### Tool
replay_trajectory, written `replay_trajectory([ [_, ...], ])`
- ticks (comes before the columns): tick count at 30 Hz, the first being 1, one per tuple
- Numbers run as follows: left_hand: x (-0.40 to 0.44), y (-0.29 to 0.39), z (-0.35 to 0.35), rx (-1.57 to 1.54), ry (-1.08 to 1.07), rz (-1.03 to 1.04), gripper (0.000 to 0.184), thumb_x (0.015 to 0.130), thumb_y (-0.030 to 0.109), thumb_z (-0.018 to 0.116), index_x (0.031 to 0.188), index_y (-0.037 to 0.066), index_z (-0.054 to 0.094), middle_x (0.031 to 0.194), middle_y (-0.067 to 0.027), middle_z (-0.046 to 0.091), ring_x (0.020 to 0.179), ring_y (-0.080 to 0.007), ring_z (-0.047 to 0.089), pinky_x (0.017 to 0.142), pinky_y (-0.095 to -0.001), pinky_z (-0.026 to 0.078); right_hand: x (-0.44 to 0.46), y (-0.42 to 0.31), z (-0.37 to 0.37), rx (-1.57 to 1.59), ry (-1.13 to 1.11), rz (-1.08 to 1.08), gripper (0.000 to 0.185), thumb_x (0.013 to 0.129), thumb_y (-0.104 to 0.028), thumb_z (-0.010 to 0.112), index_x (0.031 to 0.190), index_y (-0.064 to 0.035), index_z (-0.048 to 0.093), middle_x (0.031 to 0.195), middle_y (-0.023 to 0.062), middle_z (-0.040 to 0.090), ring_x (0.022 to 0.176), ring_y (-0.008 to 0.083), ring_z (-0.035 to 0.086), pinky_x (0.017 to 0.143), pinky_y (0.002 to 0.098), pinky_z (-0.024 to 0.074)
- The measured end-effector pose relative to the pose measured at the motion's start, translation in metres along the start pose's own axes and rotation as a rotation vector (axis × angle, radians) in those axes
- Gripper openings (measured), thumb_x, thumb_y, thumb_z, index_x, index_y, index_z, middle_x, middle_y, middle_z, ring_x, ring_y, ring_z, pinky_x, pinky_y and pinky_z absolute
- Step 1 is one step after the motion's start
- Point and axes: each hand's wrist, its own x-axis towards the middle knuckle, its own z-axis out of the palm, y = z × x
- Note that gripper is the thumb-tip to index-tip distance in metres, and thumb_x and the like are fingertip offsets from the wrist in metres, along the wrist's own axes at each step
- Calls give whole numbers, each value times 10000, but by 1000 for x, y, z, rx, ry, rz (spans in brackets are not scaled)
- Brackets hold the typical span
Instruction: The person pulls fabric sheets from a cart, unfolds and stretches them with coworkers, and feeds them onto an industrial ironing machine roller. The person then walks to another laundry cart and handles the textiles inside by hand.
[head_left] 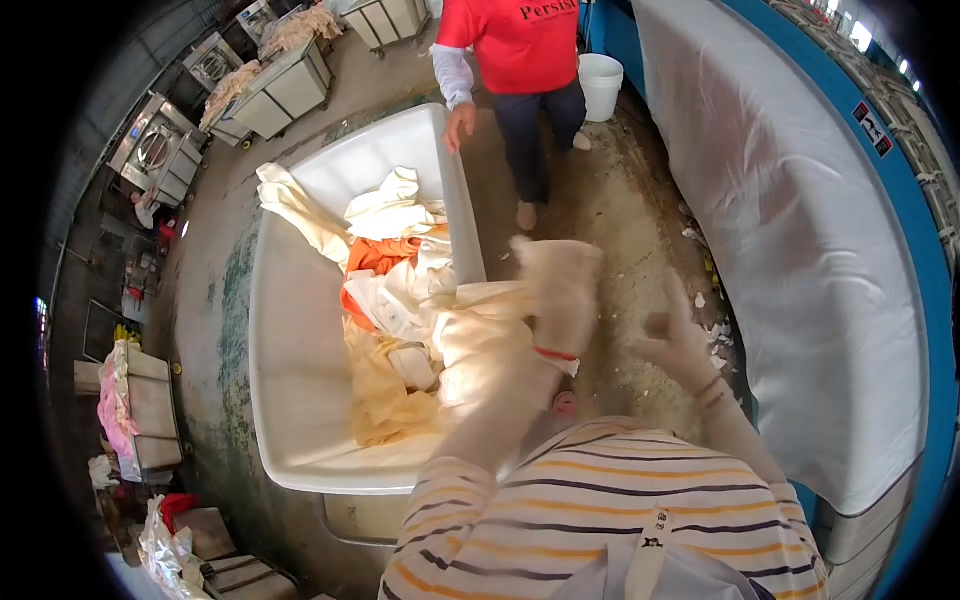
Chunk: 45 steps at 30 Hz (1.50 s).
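Observation:
My left hand [568, 295], with a red band at the wrist, is smeared by motion just beyond the cart's right rim. Cream cloth [485, 345] lies heaped over that rim, close against my left hand and forearm; whether the fingers grip it is blurred. Off to the right, my right hand [680, 340] hangs in the air with thumb and fingers apart, holding nothing visible. A large white cart [300, 420] stands in front and to the left. Inside it are crumpled cream cloths [395, 210], an orange cloth [378, 258] and a peach cloth [390, 405].
A person in a red shirt [510, 45] stands past the cart, one hand near its rim. Behind them is a white bucket [600, 88]. A long machine draped in a grey-white sheet [790, 230] lines the right side. More laundry carts [275, 95] stand at left.

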Motion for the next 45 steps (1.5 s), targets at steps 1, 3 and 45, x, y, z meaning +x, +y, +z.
replay_trajectory([
  [1, -6, 43, 7, 40, 9, 164, 395, 859, 138, 540, 1234, 15, 534, 1068, -153, 600, 987, -329, 593, 911, -455, 449, 12, -17, 8, 51, -89, -6, 687, 754, -225, 776, 1349, -66, 472, 1030, 75, 653, 859, 191, 634, 801, 323, 531],
  [3, 10, 114, -40, -429, 183, 440, 469, 833, 184, 593, 1268, 23, 527, 1171, -152, 555, 1074, -328, 556, 985, -473, 406, 14, -47, 27, 81, -267, -79, 664, 759, -230, 769, 1331, -60, 479, 1033, 81, 646, 870, 200, 629, 810, 336, 522],
  [45, 302, 255, -2, -2172, -756, 270, 523, 994, 348, 479, 1442, 95, 382, 1415, -119, 465, 1283, -263, 477, 1086, -394, 398, -270, -101, -304, 120, 1258, -624, 411, 979, -278, 555, 1277, -26, 425, 1108, 151, 579, 1055, 244, 572, 925, 381, 507],
])
